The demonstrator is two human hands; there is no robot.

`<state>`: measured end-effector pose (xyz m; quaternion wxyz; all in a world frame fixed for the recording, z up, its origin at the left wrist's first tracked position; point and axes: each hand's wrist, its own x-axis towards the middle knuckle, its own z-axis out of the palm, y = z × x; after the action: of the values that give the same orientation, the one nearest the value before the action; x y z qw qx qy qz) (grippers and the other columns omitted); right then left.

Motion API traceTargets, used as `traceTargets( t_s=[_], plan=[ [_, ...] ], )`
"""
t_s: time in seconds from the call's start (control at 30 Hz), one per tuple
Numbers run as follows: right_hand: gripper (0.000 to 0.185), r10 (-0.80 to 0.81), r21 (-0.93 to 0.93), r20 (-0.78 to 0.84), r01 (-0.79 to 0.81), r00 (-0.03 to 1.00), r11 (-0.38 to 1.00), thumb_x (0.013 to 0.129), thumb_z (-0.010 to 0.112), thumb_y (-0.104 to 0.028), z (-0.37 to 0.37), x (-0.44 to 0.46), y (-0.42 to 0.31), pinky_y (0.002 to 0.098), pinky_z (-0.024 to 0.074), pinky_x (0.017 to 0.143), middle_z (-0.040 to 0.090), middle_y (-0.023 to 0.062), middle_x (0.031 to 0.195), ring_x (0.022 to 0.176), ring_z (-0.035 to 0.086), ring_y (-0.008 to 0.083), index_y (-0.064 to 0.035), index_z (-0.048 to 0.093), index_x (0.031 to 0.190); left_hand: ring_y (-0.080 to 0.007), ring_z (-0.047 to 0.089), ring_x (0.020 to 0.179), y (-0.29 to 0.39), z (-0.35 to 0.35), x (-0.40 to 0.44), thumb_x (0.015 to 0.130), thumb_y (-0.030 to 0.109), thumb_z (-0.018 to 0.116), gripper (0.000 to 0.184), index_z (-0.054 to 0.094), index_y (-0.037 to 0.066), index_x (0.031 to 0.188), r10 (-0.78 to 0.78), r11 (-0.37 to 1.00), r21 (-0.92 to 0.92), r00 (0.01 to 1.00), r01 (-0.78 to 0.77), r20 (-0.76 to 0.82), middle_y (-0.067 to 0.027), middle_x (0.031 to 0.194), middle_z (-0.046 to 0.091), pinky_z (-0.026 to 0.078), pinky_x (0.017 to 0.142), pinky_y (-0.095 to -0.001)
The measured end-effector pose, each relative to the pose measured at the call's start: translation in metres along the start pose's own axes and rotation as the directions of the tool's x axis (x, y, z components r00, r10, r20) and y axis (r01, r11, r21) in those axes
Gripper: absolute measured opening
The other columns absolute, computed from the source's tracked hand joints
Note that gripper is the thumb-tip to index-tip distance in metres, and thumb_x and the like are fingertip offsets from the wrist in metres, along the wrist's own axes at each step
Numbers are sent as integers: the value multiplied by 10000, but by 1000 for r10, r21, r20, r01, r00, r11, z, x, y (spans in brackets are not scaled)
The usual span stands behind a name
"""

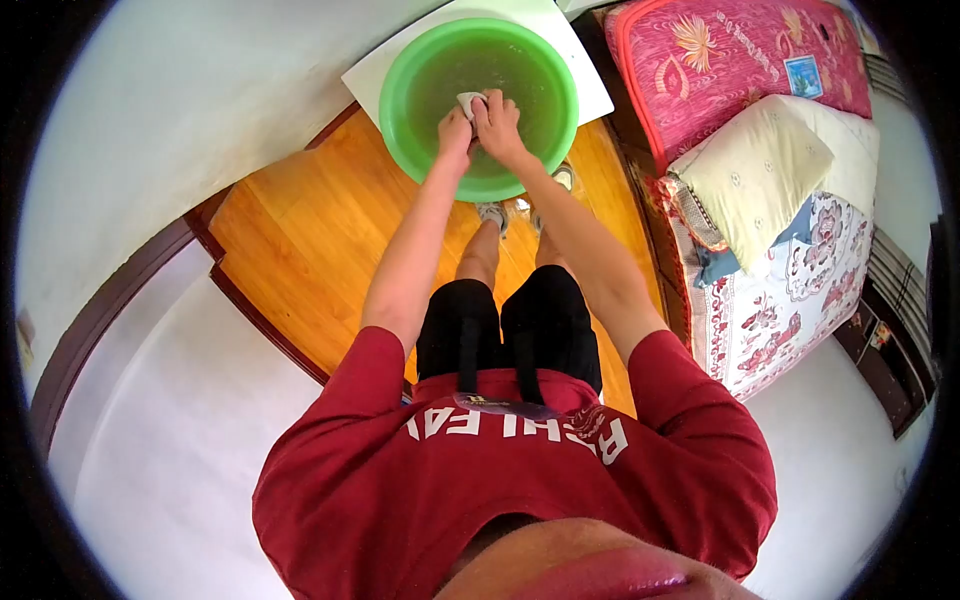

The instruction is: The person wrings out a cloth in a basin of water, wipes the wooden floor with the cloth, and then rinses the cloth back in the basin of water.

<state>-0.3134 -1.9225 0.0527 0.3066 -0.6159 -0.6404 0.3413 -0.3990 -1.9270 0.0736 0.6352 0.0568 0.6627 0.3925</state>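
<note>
A round green basin (393, 120) holding murky water rests on a white surface (590, 85). Over the basin's middle, both hands meet around a small pale wet cloth (467, 101). My left hand (455, 132) is closed on the cloth's lower left side. Fingers of my right hand (496, 122) are curled on its right side, touching the left hand. Part of the cloth is hidden beneath the fingers.
A bed stands at the right with a pink mat (690, 60), a pale yellow folded quilt (765, 165) and a floral white sheet (755, 320). Wooden floor (310, 220) lies below, with my shoes (492, 214) near the basin. A white wall (180, 100) rises at the left.
</note>
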Motion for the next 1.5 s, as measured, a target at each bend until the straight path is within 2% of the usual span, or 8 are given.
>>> traceTargets(
  t_s=[0.37,0.63,0.93,1.03,1.13,1.33,1.4,1.5],
  plan=[
    [276,91,-30,231,-86,969,996,996,393,-307,-18,16,-11,575,416,620,572,309,721,706,542,516,-40,445,945,-244,591,721,-14,-3,32,972,303,394,439,636,-61,928,183,961,218,982,-170,-42,-169,822,640,456,643,-386],
    [224,-33,-135,382,91,924,987,980,429,-265,-39,15,-12,544,448,636,601,248,776,724,561,466,-56,477,918,-426,604,771,6,-23,9,941,248,453,357,612,-59,855,577,355,779,777,-517,253,-287,805,609,466,651,-441],
    [203,-54,-217,63,66,997,974,907,547,-142,-37,3,20,447,456,876,538,166,1188,1074,515,374,-98,547,1106,-305,677,816,-4,-60,7,921,180,534,274,611,-9,1105,635,482,682,755,-550,160,-177,977,674,519,729,-365],
    [288,-229,-308,145,264,963,914,890,553,-122,-27,-10,31,444,428,960,519,140,1255,1163,485,346,-151,574,1175,-297,679,837,-14,-65,4,921,188,539,276,611,-15,1092,585,549,654,798,-520,144,-183,985,673,524,744,-353],
    [422,-213,-451,587,534,781,716,853,572,-98,-21,-16,45,474,381,1031,479,143,1347,1221,458,365,-205,558,1260,-290,681,847,-22,-62,5,922,190,538,275,610,-20,1084,546,613,601,825,-513,147,-184,998,674,525,748,-352],
    [287,-35,-460,440,259,897,849,817,610,-117,-14,5,56,449,454,916,618,149,1131,1083,576,295,-105,629,1103,-253,655,929,-25,-65,8,950,265,519,324,592,26,1156,461,621,630,867,-466,187,-137,1056,669,515,784,-330],
    [177,-25,35,405,12,914,999,810,584,-120,-20,12,47,386,498,743,654,151,862,828,638,274,-21,632,949,-247,656,940,-33,-61,20,950,285,508,337,589,21,1141,452,686,593,886,-420,105,-143,1058,664,519,775,-335],
    [105,83,259,205,-136,975,956,813,563,-82,-34,8,-1,299,443,600,582,90,692,618,545,171,8,574,865,-218,648,908,-20,-43,17,960,332,474,373,575,14,1127,254,889,402,966,-218,-38,-128,1019,652,524,750,-338]
  ],
)
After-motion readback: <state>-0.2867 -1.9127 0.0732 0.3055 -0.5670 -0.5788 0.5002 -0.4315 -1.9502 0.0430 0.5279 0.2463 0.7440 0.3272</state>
